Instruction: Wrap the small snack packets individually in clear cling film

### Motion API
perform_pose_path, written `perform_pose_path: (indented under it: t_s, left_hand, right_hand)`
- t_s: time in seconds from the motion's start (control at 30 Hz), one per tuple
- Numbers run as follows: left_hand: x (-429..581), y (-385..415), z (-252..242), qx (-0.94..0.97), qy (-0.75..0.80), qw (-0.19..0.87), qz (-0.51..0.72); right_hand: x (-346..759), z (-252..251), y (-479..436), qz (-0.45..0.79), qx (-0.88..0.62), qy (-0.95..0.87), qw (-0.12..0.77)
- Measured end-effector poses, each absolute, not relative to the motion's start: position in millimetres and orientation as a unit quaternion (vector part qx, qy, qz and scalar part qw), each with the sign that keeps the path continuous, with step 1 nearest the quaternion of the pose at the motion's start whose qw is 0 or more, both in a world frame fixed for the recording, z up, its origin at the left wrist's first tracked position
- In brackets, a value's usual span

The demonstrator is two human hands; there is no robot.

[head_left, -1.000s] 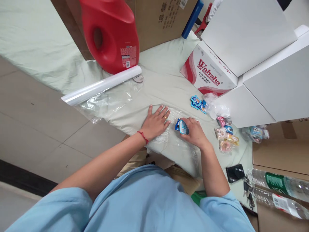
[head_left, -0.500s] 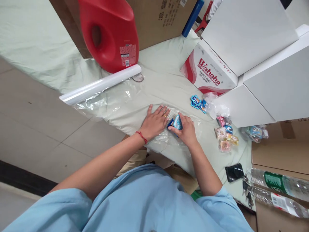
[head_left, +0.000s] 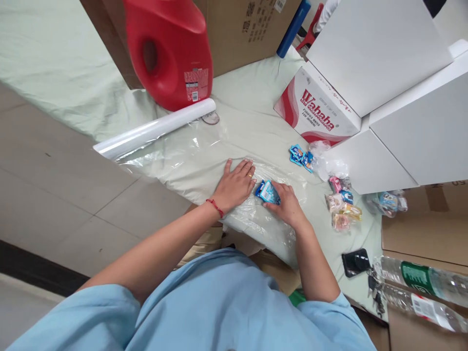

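Clear plastic film (head_left: 197,146) stretches from a white roll (head_left: 157,127) over the pale green cloth. My left hand (head_left: 236,185) lies flat on the film with its fingers spread. Just right of it, my right hand (head_left: 287,204) has thumb and fingers around the right end of a small blue and light-blue packet (head_left: 269,192), which rests on the film. More blue packets (head_left: 300,157) lie beyond my right hand, beside crumpled clear plastic (head_left: 331,163).
A red jug (head_left: 171,53) stands behind the roll. A Wahaha box (head_left: 314,109) and white boxes (head_left: 380,53) stand at the back right. Wrapped snacks (head_left: 341,222), a black phone-like item (head_left: 355,263), keys (head_left: 376,292) and plastic bottles (head_left: 417,275) are at the right.
My right hand has shifted slightly right and toward me, and the packet now lies flatter with more of its light-blue face showing. My left hand has stayed in place.
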State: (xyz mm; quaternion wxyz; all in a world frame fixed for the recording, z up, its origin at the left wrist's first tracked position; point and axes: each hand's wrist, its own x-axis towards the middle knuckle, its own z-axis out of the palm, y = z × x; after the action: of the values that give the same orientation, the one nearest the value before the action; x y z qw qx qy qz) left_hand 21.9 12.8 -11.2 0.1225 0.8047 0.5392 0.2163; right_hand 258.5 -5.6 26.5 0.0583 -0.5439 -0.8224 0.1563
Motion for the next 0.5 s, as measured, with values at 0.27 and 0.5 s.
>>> perform_pose_path:
  t_s: [0.27, 0.5]
  left_hand:
    - [22, 12, -13, 0.807, 0.537, 0.115, 0.217]
    - [21, 12, -11, 0.808, 0.536, 0.117, 0.213]
  right_hand:
    - [226, 24, -10, 0.117, -0.552, -0.822, 0.081]
    - [242, 20, -1, 0.124, -0.477, -0.868, 0.055]
